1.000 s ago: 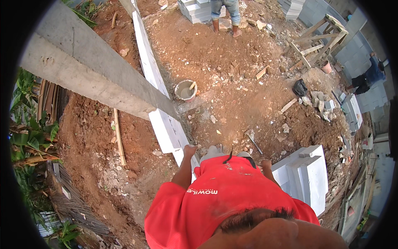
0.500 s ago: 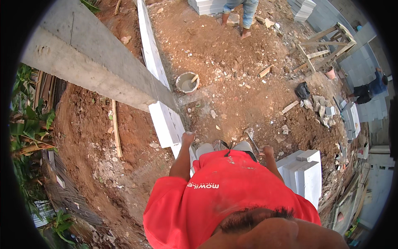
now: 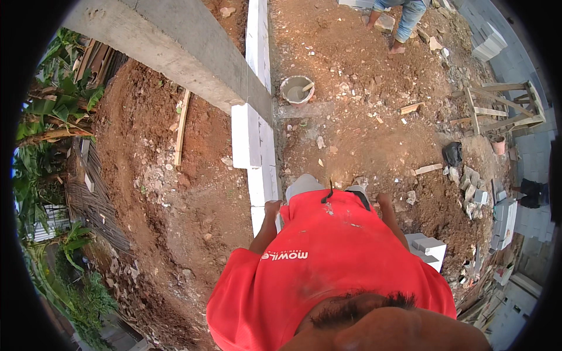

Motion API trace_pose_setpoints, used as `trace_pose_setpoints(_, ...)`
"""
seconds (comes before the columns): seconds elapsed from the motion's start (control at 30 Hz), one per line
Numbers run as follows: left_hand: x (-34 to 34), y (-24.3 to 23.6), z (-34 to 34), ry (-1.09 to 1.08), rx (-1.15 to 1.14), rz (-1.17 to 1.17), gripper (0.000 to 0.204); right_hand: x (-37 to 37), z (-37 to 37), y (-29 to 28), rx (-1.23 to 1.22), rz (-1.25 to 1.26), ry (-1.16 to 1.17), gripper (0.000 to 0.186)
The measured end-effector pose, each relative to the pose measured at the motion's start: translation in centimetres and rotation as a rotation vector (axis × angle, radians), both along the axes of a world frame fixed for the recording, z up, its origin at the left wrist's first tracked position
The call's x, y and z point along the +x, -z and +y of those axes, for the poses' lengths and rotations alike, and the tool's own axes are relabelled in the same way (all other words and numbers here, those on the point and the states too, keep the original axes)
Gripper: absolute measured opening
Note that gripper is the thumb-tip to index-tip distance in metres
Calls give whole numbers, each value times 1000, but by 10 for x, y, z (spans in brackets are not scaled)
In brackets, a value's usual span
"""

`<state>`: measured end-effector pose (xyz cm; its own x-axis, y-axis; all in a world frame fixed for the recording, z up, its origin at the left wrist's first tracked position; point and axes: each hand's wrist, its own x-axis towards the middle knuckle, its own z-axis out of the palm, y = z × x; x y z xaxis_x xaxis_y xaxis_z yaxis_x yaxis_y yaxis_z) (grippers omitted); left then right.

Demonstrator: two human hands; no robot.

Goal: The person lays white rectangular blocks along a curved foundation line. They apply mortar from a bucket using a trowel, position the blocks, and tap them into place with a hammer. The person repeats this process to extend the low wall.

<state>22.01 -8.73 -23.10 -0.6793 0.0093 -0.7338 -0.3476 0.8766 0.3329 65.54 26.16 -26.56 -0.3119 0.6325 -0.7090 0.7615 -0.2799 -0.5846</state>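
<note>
View from the head, looking down over a red shirt onto a building site of bare reddish soil. At far left, banana plants and a wooden plank lying on the earth. A grey concrete beam runs diagonally above a low row of white blocks. The left hand rests at the near end of this row, touching the top of the nearest block; whether it grips cannot be told. Beyond the row stands a grey bucket with a tool handle in it. The right hand is mostly hidden behind the shirt; its grip cannot be told. Further white blocks lie at lower right, a wooden trestle at upper right, and another person's legs at the top.
</note>
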Motion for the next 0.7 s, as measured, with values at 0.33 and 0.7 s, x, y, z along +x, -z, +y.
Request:
trace_pose_setpoints(0.33,-4,44,6,-3,60,-17,84,-101,58,-48,-262,184,405,23)
trace_pose_setpoints(0.7,-102,12,121,-199,243,-359,37,-60,41,-36,-270,11,665,25)
